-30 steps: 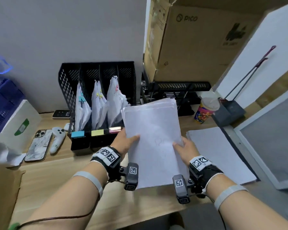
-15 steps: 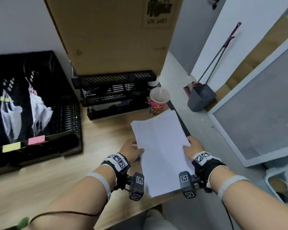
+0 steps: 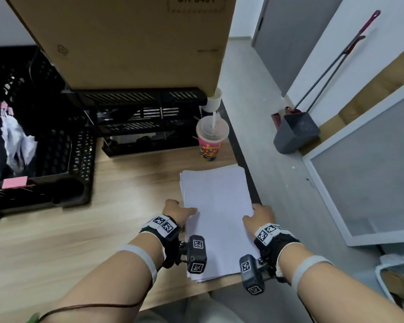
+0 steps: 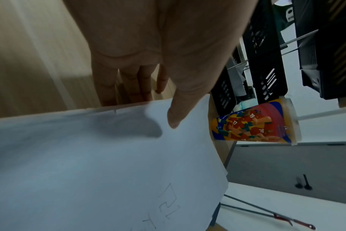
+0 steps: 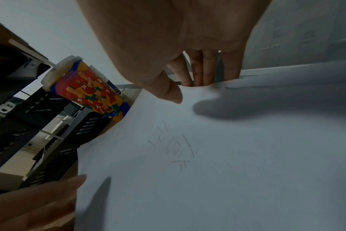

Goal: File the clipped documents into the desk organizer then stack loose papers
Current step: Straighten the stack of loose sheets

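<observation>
A stack of loose white papers (image 3: 217, 206) lies at the desk's right edge, faint pencil marks on its top sheet (image 5: 174, 150). My left hand (image 3: 179, 212) pinches its left edge, thumb (image 4: 174, 115) on top and fingers underneath. My right hand (image 3: 259, 215) pinches the right edge the same way, thumb (image 5: 168, 92) on top. The black mesh desk organizer (image 3: 79, 159) stands at the left with clipped documents (image 3: 16, 143) in its slots and a pink label (image 3: 14, 182) on its front.
A colourful lidded cup (image 3: 211, 142) with a straw stands just beyond the papers. Black letter trays (image 3: 145, 122) sit under a big cardboard box (image 3: 126, 43). The desk drops off right of the stack; a grey dustpan (image 3: 294, 132) stands on the floor.
Both hands carried the papers from in front of the organizer to the right and lowered them onto the sheets at the desk's right edge. The head view swung right.
</observation>
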